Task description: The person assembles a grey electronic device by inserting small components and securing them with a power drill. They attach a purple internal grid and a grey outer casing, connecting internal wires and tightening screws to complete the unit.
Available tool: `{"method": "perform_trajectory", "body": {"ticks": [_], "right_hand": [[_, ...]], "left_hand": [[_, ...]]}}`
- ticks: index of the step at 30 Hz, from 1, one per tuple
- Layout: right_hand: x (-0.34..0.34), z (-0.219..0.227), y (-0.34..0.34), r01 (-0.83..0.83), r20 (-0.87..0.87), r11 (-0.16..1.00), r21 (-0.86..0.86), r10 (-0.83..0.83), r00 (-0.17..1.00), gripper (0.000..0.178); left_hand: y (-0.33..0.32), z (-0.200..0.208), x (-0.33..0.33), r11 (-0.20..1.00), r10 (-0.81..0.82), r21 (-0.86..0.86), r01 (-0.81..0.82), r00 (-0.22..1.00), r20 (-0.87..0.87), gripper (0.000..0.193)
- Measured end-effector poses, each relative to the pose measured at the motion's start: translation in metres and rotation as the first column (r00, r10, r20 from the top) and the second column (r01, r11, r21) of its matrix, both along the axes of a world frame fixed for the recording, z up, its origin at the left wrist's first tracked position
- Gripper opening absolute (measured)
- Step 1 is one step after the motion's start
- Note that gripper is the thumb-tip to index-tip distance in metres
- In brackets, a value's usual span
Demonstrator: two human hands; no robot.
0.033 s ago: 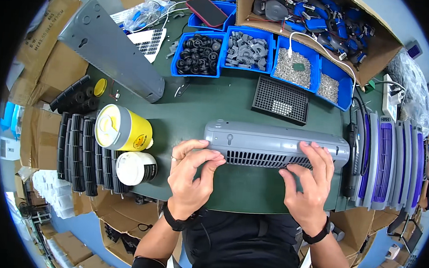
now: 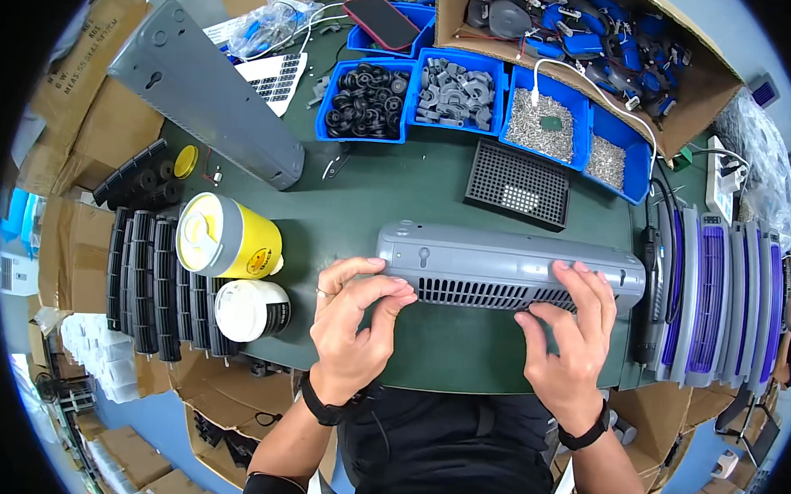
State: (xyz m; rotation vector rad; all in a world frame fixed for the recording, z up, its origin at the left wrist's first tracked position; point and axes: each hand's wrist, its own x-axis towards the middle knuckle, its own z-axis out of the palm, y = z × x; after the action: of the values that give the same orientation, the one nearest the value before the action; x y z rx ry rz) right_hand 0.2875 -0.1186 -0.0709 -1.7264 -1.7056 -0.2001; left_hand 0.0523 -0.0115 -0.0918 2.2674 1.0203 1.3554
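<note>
A long grey plastic housing (image 2: 494, 252) with a slotted vent and keyhole-shaped recesses lies lengthwise on the green work table in front of me. At its left end, my left hand (image 2: 356, 325) is closed on the near corner, with thumb and forefinger pinched together at the lower edge. Toward the other end, my right hand (image 2: 574, 337) holds the housing, fingertips on its upper face and thumb by the vent edge. What lies under the left fingertips is hidden.
A similar grey housing (image 2: 211, 94) stands at the far left. Near it are a yellow cup (image 2: 257, 240), a white tub (image 2: 242, 312) and black rollers (image 2: 139, 278). Blue bins (image 2: 363, 138) of parts, a black perforated tray (image 2: 517, 184) and grey-purple panels (image 2: 706, 299) surround the table.
</note>
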Motion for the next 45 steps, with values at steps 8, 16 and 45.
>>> {"method": "perform_trajectory", "body": {"ticks": [8, 16, 45], "right_hand": [[0.002, 0.001, -0.002, -0.015, -0.037, 1.0, -0.006, 0.015, 0.999, 0.023], [0.004, 0.002, -0.004, -0.035, -0.058, 0.999, -0.035, 0.033, 0.998, 0.022], [0.051, 0.03, 0.003, -0.151, -0.187, 0.952, -0.265, 0.103, 0.977, 0.068]], "left_hand": [[-0.001, -0.002, 0.0, 1.0, 0.013, 0.028, -0.011, 0.998, -0.068, 0.032], [0.0, 0.004, 0.001, 0.999, 0.042, 0.015, -0.04, 0.987, -0.157, 0.046], [0.191, 0.061, 0.204, 0.817, -0.363, -0.083, 0.57, 0.399, -0.842, 0.017]]}}
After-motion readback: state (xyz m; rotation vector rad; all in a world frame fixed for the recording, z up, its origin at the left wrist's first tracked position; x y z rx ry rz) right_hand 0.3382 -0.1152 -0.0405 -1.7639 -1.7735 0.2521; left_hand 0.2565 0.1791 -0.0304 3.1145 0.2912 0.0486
